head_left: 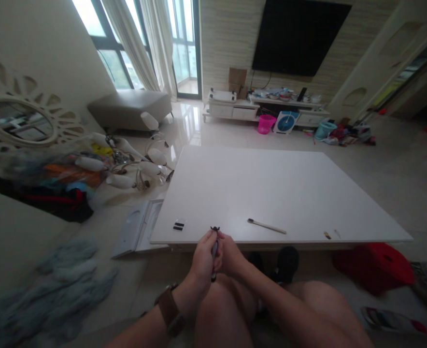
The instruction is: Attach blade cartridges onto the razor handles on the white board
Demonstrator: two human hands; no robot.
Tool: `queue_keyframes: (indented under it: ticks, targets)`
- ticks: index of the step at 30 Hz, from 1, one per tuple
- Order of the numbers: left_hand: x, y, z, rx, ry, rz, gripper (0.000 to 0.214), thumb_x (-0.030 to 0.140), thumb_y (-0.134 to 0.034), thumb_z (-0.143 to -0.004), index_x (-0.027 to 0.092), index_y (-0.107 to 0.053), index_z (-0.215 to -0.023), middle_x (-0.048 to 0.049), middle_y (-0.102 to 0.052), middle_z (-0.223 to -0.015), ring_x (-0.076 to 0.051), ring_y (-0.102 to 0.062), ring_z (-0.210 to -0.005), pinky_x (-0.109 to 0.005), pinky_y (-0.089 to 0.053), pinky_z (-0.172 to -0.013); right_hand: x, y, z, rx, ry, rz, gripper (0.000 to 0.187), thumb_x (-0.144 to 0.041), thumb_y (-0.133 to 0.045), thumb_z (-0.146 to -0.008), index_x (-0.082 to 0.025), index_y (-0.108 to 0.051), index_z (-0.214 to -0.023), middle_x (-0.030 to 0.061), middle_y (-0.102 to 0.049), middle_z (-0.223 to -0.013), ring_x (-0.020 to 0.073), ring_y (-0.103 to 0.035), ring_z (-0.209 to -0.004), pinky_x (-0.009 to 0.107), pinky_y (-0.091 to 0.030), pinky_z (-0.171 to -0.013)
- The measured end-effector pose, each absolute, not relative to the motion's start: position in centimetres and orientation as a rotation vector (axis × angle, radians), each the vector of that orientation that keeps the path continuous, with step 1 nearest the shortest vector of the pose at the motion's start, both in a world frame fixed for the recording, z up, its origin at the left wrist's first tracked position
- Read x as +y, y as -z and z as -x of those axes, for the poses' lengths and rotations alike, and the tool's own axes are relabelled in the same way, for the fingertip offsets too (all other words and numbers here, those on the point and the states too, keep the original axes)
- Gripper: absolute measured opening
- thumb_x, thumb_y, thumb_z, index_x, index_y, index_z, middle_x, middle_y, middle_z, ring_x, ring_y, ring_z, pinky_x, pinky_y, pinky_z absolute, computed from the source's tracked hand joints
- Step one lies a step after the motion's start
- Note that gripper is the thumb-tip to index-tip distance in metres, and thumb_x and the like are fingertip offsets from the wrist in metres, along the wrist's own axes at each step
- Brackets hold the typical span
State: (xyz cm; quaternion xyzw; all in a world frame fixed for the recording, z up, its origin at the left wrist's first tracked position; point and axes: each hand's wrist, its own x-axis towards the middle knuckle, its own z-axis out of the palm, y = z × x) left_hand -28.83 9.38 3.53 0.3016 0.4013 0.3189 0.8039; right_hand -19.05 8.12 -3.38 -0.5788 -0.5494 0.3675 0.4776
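Note:
My left hand [203, 258] is closed round a slim grey-and-black tool [214, 251] held upright just off the table's near edge. A small dark forked head [215, 228] sticks up above my fingertips, and a dark end shows below the hand. I cannot make out its exact kind. Pressed against it from the other side, my right hand [231, 253] has its fingers curled around the tool. On the white table [249, 188], a toothbrush [267, 226] with a dark head lies to the right. Left of my hands lies a small clear piece with two black strips [179, 224].
Small brown-and-yellow bits [327, 235] lie near the table's right front. A red stool [375, 268] stands below that side. At left are an open white box [135, 232], a chandelier with white shades [137, 166] and a heap of grey cloth [68, 285] on the floor.

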Motion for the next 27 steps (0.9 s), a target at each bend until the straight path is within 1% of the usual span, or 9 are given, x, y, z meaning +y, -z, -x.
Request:
queue_keyframes:
  ticks: [2, 4, 7, 12, 15, 18, 21, 24, 27]
  targets:
    - [9.8, -3.7, 28.9, 0.921, -0.766, -0.660, 0.036, 0.054, -0.062, -0.080, 0.019, -0.054, -0.083, 0.0075, -0.044, -0.053, -0.005, -0.030, -0.035, -0.018, -0.022, -0.034, 8.8, 2.0, 17.4, -1.256, -0.861, 1.437, 0.011, -0.024, -0.064, -0.086, -0.018, -0.069, -0.078, 0.0014, -0.066, -0.075, 0.0152, -0.060, -0.073, 0.029, -0.047, -0.070]
    - [9.9, -3.6, 28.9, 0.964, -0.827, -0.681, 0.035, 0.054, -0.060, -0.082, 0.019, -0.057, -0.087, 0.0067, -0.046, -0.056, -0.006, -0.036, -0.039, -0.018, -0.027, -0.037, 9.5, 0.7, 16.2, -1.078, -0.859, 1.400, 0.005, -0.024, -0.067, -0.083, -0.020, -0.069, -0.084, 0.0011, -0.069, -0.079, 0.0160, -0.062, -0.077, 0.030, -0.048, -0.073]
    - [9.7, -3.3, 28.9, 0.971, -0.861, -0.709, 0.039, 0.056, -0.057, -0.084, 0.018, -0.062, -0.093, 0.0051, -0.049, -0.058, -0.007, -0.041, -0.045, -0.018, -0.033, -0.042, 10.2, -0.7, 15.7, -0.817, -0.955, 1.238, 0.015, -0.026, -0.076, -0.074, -0.021, -0.069, -0.085, -0.0005, -0.069, -0.078, 0.0158, -0.064, -0.075, 0.030, -0.049, -0.074]
    - [9.4, -3.2, 28.9, 0.952, -0.901, -0.725, 0.040, 0.057, -0.060, -0.083, 0.017, -0.063, -0.091, 0.0043, -0.051, -0.062, -0.007, -0.043, -0.050, -0.018, -0.035, -0.046, 10.4, -1.6, 16.3, -0.503, -1.121, 1.023, 0.027, -0.028, -0.088, -0.061, -0.021, -0.070, -0.080, -0.0016, -0.070, -0.076, 0.0126, -0.062, -0.068, 0.027, -0.049, -0.069]
    - [9.2, -3.9, 28.9, 0.950, -0.897, -0.657, 0.041, 0.057, -0.064, -0.080, 0.018, -0.061, -0.092, 0.0050, -0.051, -0.064, -0.007, -0.044, -0.049, -0.018, -0.035, -0.044, 10.3, -1.8, 16.7, -0.377, -1.220, 0.913, 0.031, -0.031, -0.091, -0.057, -0.021, -0.073, -0.080, -0.0020, -0.068, -0.072, 0.0100, -0.059, -0.066, 0.024, -0.047, -0.066]
    - [9.0, -4.6, 28.8, 0.932, -0.909, -0.596, 0.041, 0.057, -0.065, -0.080, 0.019, -0.058, -0.093, 0.0060, -0.050, -0.064, -0.006, -0.043, -0.046, -0.018, -0.032, -0.040, 10.0, -2.1, 17.1, -0.344, -1.290, 0.855, 0.029, -0.034, -0.091, -0.060, -0.021, -0.074, -0.080, -0.0020, -0.064, -0.067, 0.0084, -0.056, -0.062, 0.022, -0.045, -0.063]
    - [8.9, -4.9, 28.7, 0.893, -0.949, -0.555, 0.040, 0.055, -0.065, -0.080, 0.019, -0.057, -0.094, 0.0076, -0.048, -0.062, -0.005, -0.036, -0.041, -0.017, -0.025, -0.037, 9.8, -2.0, 17.3, -0.368, -1.322, 0.858, 0.027, -0.035, -0.090, -0.062, -0.020, -0.074, -0.078, -0.0013, -0.063, -0.066, 0.0089, -0.054, -0.062, 0.023, -0.044, -0.062]
    - [9.1, -4.7, 28.6, 0.889, -0.981, -0.550, 0.040, 0.051, -0.071, -0.078, 0.018, -0.058, -0.096, 0.0083, -0.048, -0.062, -0.003, -0.031, -0.039, -0.016, -0.021, -0.036, 9.5, -1.6, 17.3, -0.399, -1.334, 0.897, 0.027, -0.036, -0.090, -0.061, -0.020, -0.075, -0.076, -0.0009, -0.063, -0.065, 0.0103, -0.054, -0.062, 0.025, -0.042, -0.061]
    - [9.2, -4.5, 28.5, 0.930, -0.990, -0.607, 0.043, 0.044, -0.077, -0.073, 0.017, -0.059, -0.102, 0.0092, -0.047, -0.061, -0.002, -0.029, -0.039, -0.016, -0.019, -0.035, 9.3, -1.1, 17.4, -0.421, -1.317, 0.932, 0.025, -0.036, -0.089, -0.062, -0.019, -0.076, -0.075, -0.0007, -0.064, -0.065, 0.0106, -0.053, -0.064, 0.025, -0.042, -0.065]
